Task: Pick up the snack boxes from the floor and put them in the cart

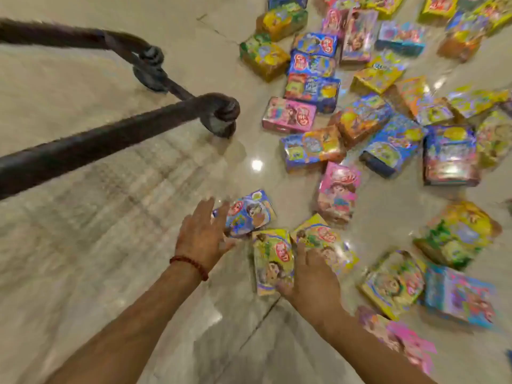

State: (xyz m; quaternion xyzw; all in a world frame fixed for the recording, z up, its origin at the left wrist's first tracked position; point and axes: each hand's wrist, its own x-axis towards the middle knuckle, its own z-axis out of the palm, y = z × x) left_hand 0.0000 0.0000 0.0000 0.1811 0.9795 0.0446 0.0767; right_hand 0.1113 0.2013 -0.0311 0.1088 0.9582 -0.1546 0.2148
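Cart frame (91, 145) at the upper left, dark rails and two castor wheels (221, 120) showing, basket out of view, so contents cannot be told; snack boxes (360, 106) strewn over the pale marble floor (97, 245) across the right half, well apart from the cart, in blue, yellow, pink and orange, some flat, some tilted, edges blurred; nearest the hands, three boxes close together: a blue box (249, 213) tilted, a yellow box (273, 261) lying lengthwise just below it, a second yellow box (321, 242) to the right; left hand (203, 234) with a red bead bracelet (191, 264) at the wrist, fingers straight and spread, fingertips at the left edge of the blue box, grasping nothing; right hand (314, 281) laid over the lower end of the second yellow box, thumb against the first yellow box, fingers relaxed rather than curled; contact blurred, not certain.
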